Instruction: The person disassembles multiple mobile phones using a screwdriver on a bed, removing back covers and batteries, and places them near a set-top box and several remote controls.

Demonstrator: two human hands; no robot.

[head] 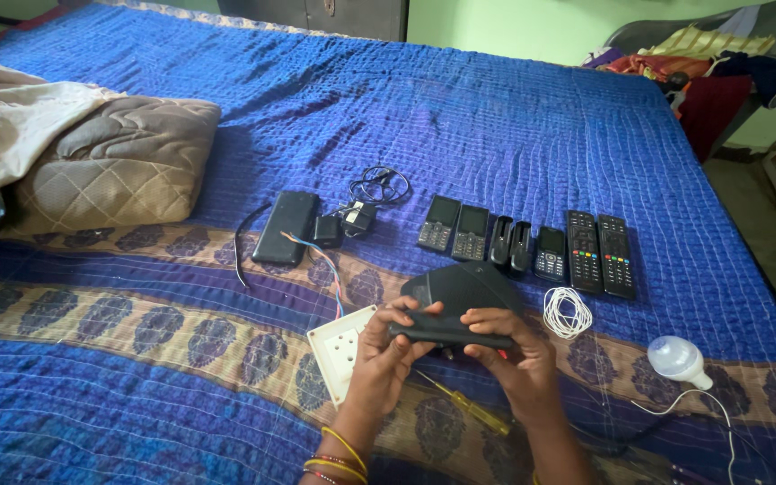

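A blue quilted bedspread (514,126) fills the frame, with a brown quilted cushion (114,166) at upper left and a row of small phones and two remote controls (599,253) right of centre. At lower centre, the left hand (386,346) and right hand (512,346) each have fingers curled and pressed around one end of a flat black device (449,330), held level above a white socket plate (341,350), a yellow-handled screwdriver (464,404) and a coil of white wire (568,313)
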